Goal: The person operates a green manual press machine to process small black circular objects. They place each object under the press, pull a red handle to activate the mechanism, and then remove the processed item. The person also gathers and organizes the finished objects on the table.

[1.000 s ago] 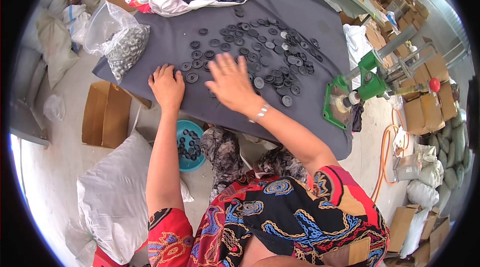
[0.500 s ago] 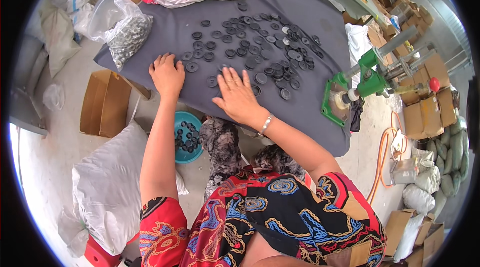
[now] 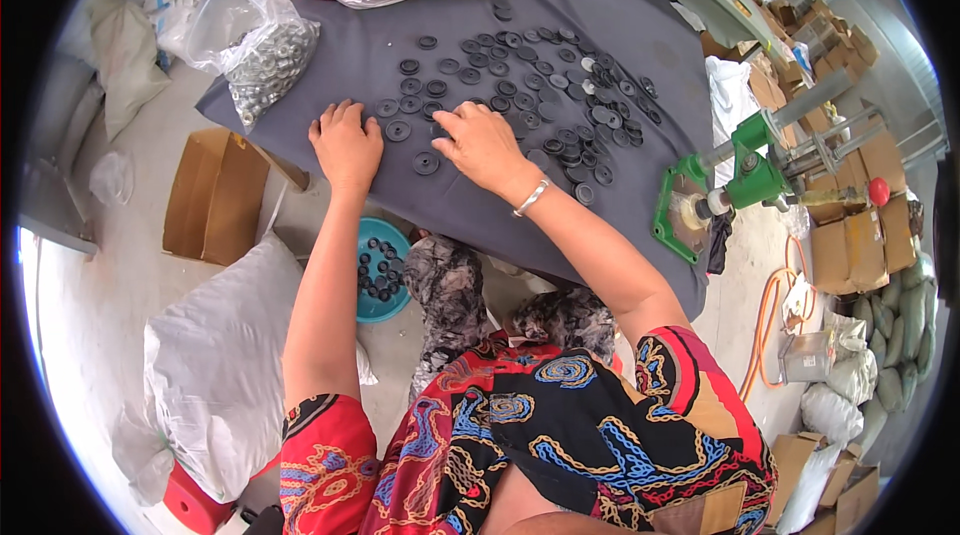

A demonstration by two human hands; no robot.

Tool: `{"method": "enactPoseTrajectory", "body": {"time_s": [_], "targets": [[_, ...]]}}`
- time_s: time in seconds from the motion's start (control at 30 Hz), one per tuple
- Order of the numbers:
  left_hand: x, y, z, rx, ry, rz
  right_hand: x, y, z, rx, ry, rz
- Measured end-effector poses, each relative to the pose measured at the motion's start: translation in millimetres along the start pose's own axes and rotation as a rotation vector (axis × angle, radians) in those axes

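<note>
Discs (image 3: 524, 102), black and round, lie spread over the grey counter (image 3: 625, 235), probably so that each one shows and is within reach. The left hand (image 3: 347, 147) rests palm-down near the front edge, its fingers a little apart, just beside the nearest discs, perhaps as a support. The right hand (image 3: 487, 148) bends over their near side; whether its fingers are clamped on one cannot be told. A green press (image 3: 748, 170) stands toward the right edge, seemingly to leave the middle for the discs.
</note>
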State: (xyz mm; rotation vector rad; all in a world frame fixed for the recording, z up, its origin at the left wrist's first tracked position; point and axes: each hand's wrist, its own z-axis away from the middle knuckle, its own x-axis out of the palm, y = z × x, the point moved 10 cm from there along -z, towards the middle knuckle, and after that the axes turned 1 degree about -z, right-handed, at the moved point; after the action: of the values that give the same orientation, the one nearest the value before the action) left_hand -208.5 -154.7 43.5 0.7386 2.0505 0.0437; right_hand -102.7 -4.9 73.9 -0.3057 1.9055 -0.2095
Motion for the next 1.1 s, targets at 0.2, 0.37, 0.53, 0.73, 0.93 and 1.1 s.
{"method": "enactPoseTrajectory", "body": {"time_s": [0.2,0.37,0.53,0.73,0.93,1.1], "targets": [[-2.9,-0.1,0.4,-0.006,0.014,0.010,19.6,11.4,-12.4,0.052,-0.071,-0.093],[-2.4,1.3,1.1,-0.001,0.033,0.007,-5.3,33.2,-9.8,0.095,0.030,-0.390],[-3.8,-0.7,0.5,-0.021,0.012,0.013,4.6,52.6,2.8,0.229,-0.045,-0.629],[-2.9,-0.4,0.8,-0.006,0.016,0.020,-11.5,27.4,8.3,-0.024,-0.053,-0.101],[-3.7,1.1,-0.8,-0.001,0.019,0.008,8.1,1.0,1.6,-0.192,-0.266,0.078],[-2.6,1.5,0.5,0.004,0.012,0.006,17.9,12.9,-8.9,-0.130,-0.207,0.095]]}}
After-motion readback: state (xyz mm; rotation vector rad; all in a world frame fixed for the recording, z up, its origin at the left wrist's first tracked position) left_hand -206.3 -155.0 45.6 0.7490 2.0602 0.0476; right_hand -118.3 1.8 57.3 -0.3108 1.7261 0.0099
